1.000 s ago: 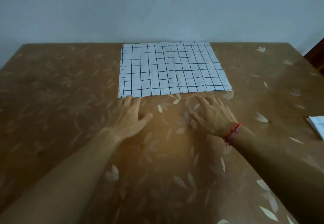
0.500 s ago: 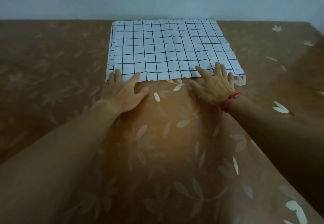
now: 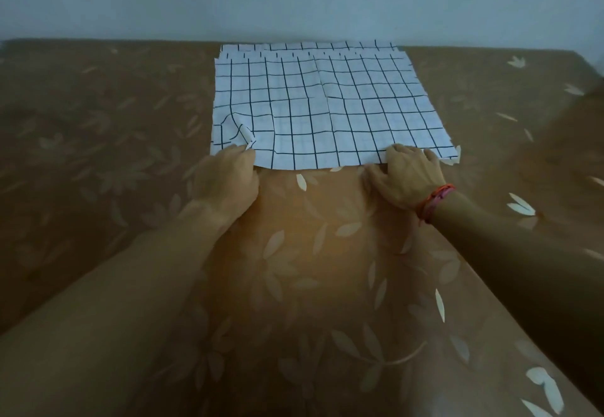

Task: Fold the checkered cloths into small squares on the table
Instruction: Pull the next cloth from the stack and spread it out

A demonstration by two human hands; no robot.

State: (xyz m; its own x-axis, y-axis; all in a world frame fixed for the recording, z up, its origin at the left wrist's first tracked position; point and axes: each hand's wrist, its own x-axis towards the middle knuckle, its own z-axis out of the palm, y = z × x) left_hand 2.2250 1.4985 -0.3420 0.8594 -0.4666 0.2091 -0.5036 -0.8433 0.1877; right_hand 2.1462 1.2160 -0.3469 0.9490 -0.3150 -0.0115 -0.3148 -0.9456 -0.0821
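Your left hand (image 3: 228,178) and right hand (image 3: 410,178), flat a moment ago, now pinch the near edge of the cloth (image 3: 320,106), lying far-centre on the table (image 3: 98,122). You look set to lift and fold it.

two bare forearms, no sleeves, red-orange braided cord bracelet (image 3: 436,201) on the right wrist

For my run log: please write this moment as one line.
left hand: pinches checkered cloth, near-left corner puckered | right hand: grips near edge | rest of cloth: flat on table
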